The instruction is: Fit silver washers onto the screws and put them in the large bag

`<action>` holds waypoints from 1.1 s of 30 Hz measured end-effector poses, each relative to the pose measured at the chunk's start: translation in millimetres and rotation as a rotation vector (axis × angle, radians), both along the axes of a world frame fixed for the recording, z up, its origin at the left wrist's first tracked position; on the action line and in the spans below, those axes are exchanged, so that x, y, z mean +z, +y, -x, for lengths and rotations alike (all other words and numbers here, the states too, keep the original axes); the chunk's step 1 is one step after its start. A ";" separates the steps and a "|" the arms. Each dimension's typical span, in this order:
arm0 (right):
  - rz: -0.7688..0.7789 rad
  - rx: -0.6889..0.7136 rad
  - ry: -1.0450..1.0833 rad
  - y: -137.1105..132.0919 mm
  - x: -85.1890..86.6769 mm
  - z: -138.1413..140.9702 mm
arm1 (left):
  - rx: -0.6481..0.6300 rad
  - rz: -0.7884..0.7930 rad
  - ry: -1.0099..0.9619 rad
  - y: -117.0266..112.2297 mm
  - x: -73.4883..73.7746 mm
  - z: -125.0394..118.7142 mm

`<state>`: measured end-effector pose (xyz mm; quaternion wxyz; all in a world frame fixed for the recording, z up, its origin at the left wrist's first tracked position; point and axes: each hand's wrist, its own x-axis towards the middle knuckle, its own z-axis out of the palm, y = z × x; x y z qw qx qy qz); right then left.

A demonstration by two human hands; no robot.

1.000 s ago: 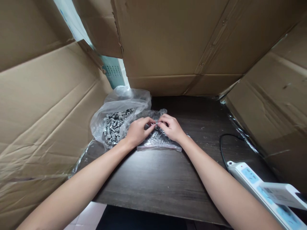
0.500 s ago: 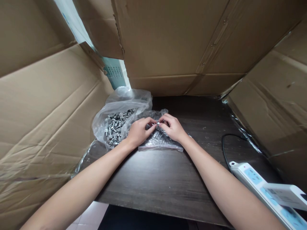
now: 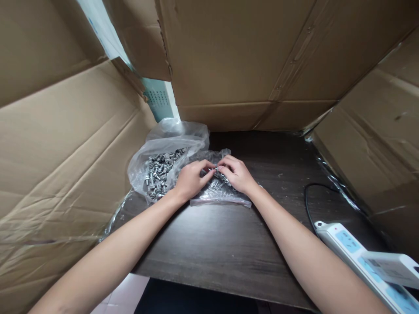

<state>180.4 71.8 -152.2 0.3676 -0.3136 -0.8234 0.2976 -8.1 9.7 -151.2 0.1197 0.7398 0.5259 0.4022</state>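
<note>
My left hand and my right hand meet fingertip to fingertip, each closed in a pinch. Between them shows a small shiny metal bolt, mostly covered by the fingers. Whether a nut or washer is on it is too small to tell. Directly under both hands lies a clear plastic zip bag with small metal fasteners on or in it. Left of my left hand, a clear plastic bag stands with its mouth open, full of loose bolts.
The hands work on a dark wooden table. Cardboard walls enclose it at the back and both sides. At the right front lies a white power strip with a plugged-in white adapter. Its black cable curves along the table.
Both hands stay in the same pinch, with the fingertips slightly closer together and less of the bolt showing. The whole view has shifted slightly.
</note>
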 end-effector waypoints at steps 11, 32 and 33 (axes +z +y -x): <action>0.002 0.000 0.010 0.0 0.2 -0.1 | -0.009 0.000 -0.007 -0.8 1.2 -0.1; 0.000 0.011 0.009 0.5 -1.1 0.2 | -0.006 -0.007 -0.006 -0.2 0.8 -0.1; 0.002 0.011 0.010 0.4 -0.9 0.1 | -0.006 -0.011 -0.007 -0.2 1.0 -0.2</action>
